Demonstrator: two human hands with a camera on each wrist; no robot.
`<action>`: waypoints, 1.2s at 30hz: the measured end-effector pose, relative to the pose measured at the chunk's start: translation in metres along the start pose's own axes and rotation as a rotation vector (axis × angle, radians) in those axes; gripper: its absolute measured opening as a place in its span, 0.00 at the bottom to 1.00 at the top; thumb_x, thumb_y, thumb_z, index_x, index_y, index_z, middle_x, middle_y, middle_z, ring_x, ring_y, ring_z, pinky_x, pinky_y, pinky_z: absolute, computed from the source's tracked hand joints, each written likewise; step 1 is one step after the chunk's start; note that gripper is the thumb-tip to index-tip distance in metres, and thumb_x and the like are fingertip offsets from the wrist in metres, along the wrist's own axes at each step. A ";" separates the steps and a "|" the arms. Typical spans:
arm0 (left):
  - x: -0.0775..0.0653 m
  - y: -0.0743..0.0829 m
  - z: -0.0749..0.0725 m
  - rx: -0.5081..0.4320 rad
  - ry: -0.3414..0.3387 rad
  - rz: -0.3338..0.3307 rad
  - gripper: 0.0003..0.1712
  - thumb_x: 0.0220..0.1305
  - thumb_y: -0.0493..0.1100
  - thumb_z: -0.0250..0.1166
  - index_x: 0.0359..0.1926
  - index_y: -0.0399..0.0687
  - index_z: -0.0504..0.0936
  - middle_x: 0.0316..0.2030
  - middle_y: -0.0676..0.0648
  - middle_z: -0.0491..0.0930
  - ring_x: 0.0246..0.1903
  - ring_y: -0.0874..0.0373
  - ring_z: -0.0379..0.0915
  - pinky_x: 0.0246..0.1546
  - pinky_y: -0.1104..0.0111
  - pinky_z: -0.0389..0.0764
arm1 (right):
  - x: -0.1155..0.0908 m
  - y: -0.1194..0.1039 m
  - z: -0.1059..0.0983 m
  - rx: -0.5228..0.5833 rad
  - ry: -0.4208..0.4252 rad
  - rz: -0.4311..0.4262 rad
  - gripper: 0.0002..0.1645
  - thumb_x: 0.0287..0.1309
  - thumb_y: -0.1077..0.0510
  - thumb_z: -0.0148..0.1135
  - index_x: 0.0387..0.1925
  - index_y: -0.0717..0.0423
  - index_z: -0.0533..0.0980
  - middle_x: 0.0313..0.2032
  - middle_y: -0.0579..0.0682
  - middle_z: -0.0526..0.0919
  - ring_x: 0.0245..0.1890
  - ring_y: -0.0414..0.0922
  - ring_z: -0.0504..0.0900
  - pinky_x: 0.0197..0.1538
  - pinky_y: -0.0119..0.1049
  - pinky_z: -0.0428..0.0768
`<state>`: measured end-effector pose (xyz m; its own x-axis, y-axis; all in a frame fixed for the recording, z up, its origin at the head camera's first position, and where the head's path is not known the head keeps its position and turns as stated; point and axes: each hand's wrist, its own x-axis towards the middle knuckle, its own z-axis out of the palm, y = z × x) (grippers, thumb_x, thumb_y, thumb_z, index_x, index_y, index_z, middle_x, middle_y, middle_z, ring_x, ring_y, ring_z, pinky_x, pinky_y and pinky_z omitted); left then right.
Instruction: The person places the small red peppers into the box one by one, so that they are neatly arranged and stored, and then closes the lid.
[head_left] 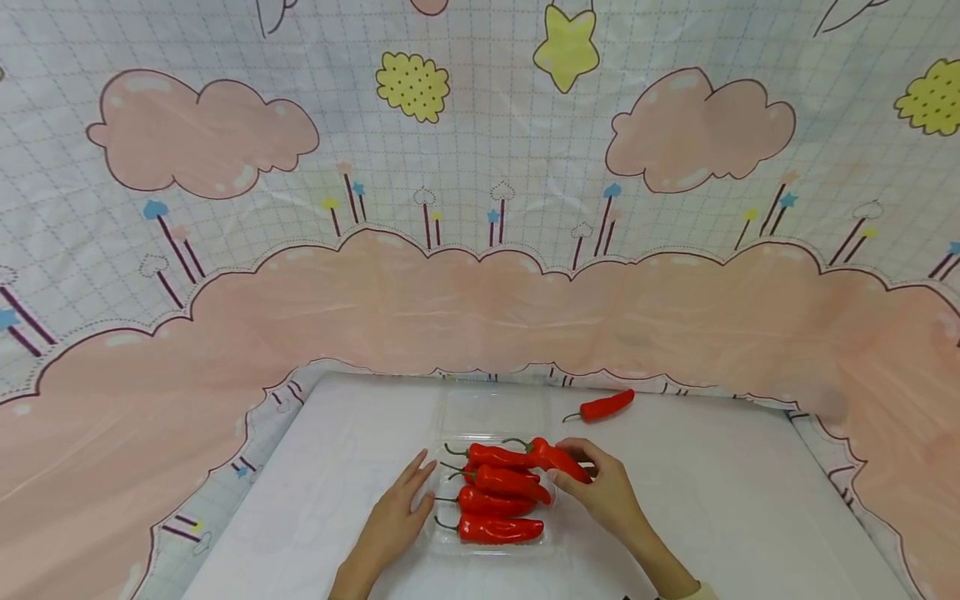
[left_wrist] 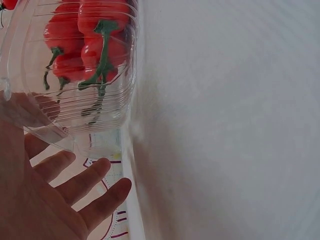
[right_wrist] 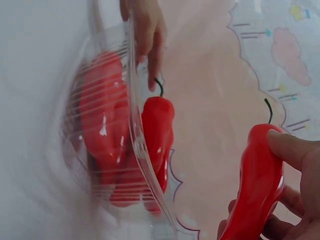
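1. On the white table sits a clear, ribbed plastic container, its transparent lid folded back flat behind it.
2. Above the container's right rear side, the right hand grips a long, glossy red pepper with a thin green stem: thumb on one side, bent fingers on the other. Its stem end points left. From the head view it overlaps the rearmost pepper in the container; whether the two touch, I cannot tell.
3. Inside the container lie more red peppers, four plainly visible and at least one partly hidden beneath others. They lie roughly side by side, with their green stems towards the left hand.
4. Just beside the container's left end, that left hand has its fingers spread and extended, gripping nothing. Contact with the plastic wall cannot be made out.
5. Behind and to the right of the container, a single red pepper rests directly on the table, its stem also pointing left.
6. Beyond the table hangs a cloth backdrop printed with pink clouds, yellow shapes and a star over a pale grid.
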<state>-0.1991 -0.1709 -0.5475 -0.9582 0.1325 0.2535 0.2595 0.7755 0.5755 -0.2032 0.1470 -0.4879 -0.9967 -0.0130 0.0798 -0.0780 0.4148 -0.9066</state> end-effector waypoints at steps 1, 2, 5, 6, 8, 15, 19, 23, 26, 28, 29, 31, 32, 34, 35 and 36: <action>0.000 0.000 0.000 -0.001 0.000 0.001 0.26 0.67 0.41 0.61 0.66 0.47 0.74 0.72 0.47 0.65 0.64 0.43 0.71 0.60 0.45 0.74 | 0.000 0.000 0.002 0.001 -0.006 -0.001 0.25 0.50 0.52 0.75 0.52 0.45 0.79 0.47 0.47 0.84 0.45 0.45 0.78 0.40 0.28 0.81; 0.000 0.001 -0.001 -0.001 -0.002 -0.001 0.26 0.67 0.41 0.61 0.66 0.47 0.74 0.72 0.47 0.65 0.64 0.43 0.71 0.60 0.45 0.74 | 0.000 0.001 0.004 -0.001 -0.012 -0.002 0.25 0.50 0.51 0.75 0.52 0.44 0.79 0.47 0.47 0.84 0.45 0.44 0.78 0.41 0.28 0.82; 0.000 0.001 -0.002 -0.006 -0.004 0.000 0.26 0.67 0.41 0.61 0.66 0.47 0.74 0.72 0.47 0.65 0.64 0.43 0.71 0.60 0.45 0.74 | 0.001 0.002 0.009 -0.004 -0.029 -0.009 0.25 0.50 0.50 0.75 0.52 0.44 0.79 0.48 0.46 0.84 0.45 0.43 0.79 0.43 0.28 0.82; 0.000 0.002 -0.002 -0.007 -0.006 -0.002 0.26 0.67 0.41 0.61 0.66 0.47 0.74 0.72 0.47 0.65 0.64 0.43 0.71 0.60 0.45 0.74 | 0.001 0.002 0.011 -0.004 -0.034 -0.008 0.25 0.50 0.50 0.75 0.52 0.44 0.79 0.48 0.46 0.84 0.45 0.43 0.79 0.43 0.27 0.82; 0.000 0.002 -0.002 -0.008 -0.008 -0.004 0.26 0.67 0.41 0.61 0.66 0.47 0.74 0.72 0.47 0.64 0.64 0.42 0.71 0.61 0.45 0.74 | 0.001 0.002 0.013 -0.009 -0.043 -0.006 0.25 0.50 0.50 0.75 0.52 0.44 0.79 0.48 0.45 0.84 0.45 0.43 0.79 0.44 0.26 0.81; 0.000 0.002 -0.001 -0.011 -0.008 -0.007 0.27 0.67 0.41 0.61 0.66 0.46 0.74 0.72 0.47 0.64 0.64 0.42 0.71 0.61 0.45 0.73 | -0.001 0.001 0.022 -0.020 -0.091 -0.042 0.26 0.51 0.50 0.75 0.53 0.46 0.79 0.49 0.46 0.84 0.48 0.45 0.80 0.47 0.28 0.82; 0.000 0.001 -0.001 -0.007 -0.008 -0.008 0.26 0.67 0.41 0.61 0.66 0.47 0.74 0.72 0.48 0.64 0.64 0.43 0.72 0.61 0.45 0.74 | -0.002 0.002 0.026 -0.028 -0.135 -0.072 0.26 0.50 0.48 0.75 0.52 0.45 0.79 0.50 0.47 0.84 0.50 0.47 0.80 0.48 0.30 0.84; -0.001 0.002 -0.001 -0.006 -0.012 -0.011 0.26 0.67 0.41 0.61 0.66 0.49 0.74 0.72 0.49 0.64 0.64 0.43 0.72 0.60 0.45 0.74 | -0.002 0.001 0.029 -0.038 -0.160 -0.072 0.28 0.49 0.46 0.75 0.52 0.45 0.78 0.50 0.48 0.83 0.49 0.47 0.79 0.48 0.33 0.85; 0.000 0.002 -0.001 -0.006 -0.010 -0.010 0.27 0.67 0.41 0.61 0.66 0.49 0.74 0.72 0.49 0.64 0.64 0.43 0.71 0.60 0.45 0.74 | -0.003 -0.002 0.030 -0.048 -0.160 -0.074 0.28 0.49 0.46 0.75 0.52 0.45 0.79 0.50 0.48 0.83 0.49 0.46 0.79 0.48 0.35 0.85; 0.000 0.002 -0.001 -0.007 -0.006 -0.008 0.27 0.67 0.41 0.61 0.66 0.48 0.74 0.72 0.48 0.64 0.64 0.44 0.71 0.61 0.46 0.74 | -0.004 -0.005 0.031 -0.050 -0.161 -0.075 0.27 0.49 0.46 0.75 0.52 0.44 0.79 0.50 0.48 0.83 0.48 0.46 0.79 0.48 0.35 0.84; 0.000 0.002 -0.001 -0.008 -0.003 -0.005 0.27 0.67 0.41 0.61 0.66 0.48 0.74 0.72 0.48 0.65 0.64 0.44 0.72 0.61 0.46 0.74 | -0.004 -0.006 0.032 -0.052 -0.161 -0.079 0.27 0.49 0.46 0.75 0.52 0.44 0.78 0.50 0.48 0.83 0.48 0.46 0.79 0.47 0.35 0.84; 0.000 0.002 -0.001 -0.010 0.001 -0.001 0.27 0.67 0.41 0.61 0.66 0.48 0.74 0.72 0.48 0.65 0.64 0.44 0.71 0.61 0.46 0.74 | -0.005 -0.008 0.033 -0.058 -0.162 -0.088 0.27 0.50 0.46 0.75 0.52 0.45 0.78 0.50 0.48 0.83 0.48 0.46 0.79 0.47 0.35 0.84; 0.000 0.001 -0.001 -0.010 0.002 -0.001 0.27 0.67 0.41 0.61 0.66 0.48 0.74 0.72 0.48 0.65 0.64 0.43 0.71 0.61 0.46 0.74 | -0.005 -0.009 0.034 -0.060 -0.163 -0.093 0.28 0.50 0.46 0.75 0.53 0.45 0.78 0.50 0.48 0.83 0.48 0.46 0.78 0.47 0.34 0.85; 0.000 0.001 -0.001 -0.008 0.002 0.001 0.27 0.67 0.41 0.61 0.66 0.48 0.74 0.72 0.47 0.65 0.64 0.43 0.71 0.61 0.46 0.74 | -0.007 -0.010 0.037 -0.067 -0.166 -0.101 0.28 0.50 0.46 0.74 0.53 0.46 0.78 0.50 0.48 0.83 0.48 0.46 0.78 0.46 0.32 0.84; 0.000 0.001 -0.001 -0.007 0.001 0.002 0.27 0.67 0.41 0.61 0.66 0.48 0.74 0.72 0.47 0.65 0.64 0.43 0.71 0.61 0.46 0.74 | -0.007 -0.010 0.038 -0.065 -0.169 -0.105 0.27 0.50 0.46 0.74 0.53 0.46 0.78 0.50 0.48 0.83 0.47 0.46 0.78 0.45 0.31 0.84; 0.000 0.000 0.000 -0.008 0.002 0.003 0.26 0.67 0.41 0.61 0.66 0.48 0.74 0.72 0.47 0.65 0.64 0.43 0.71 0.61 0.46 0.74 | -0.008 -0.010 0.039 -0.066 -0.173 -0.111 0.27 0.50 0.46 0.74 0.52 0.46 0.78 0.50 0.48 0.83 0.47 0.46 0.78 0.45 0.30 0.83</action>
<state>-0.1992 -0.1709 -0.5471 -0.9573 0.1338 0.2564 0.2632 0.7703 0.5809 -0.1951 0.1070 -0.4954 -0.9714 -0.2155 0.1001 -0.1915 0.4608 -0.8666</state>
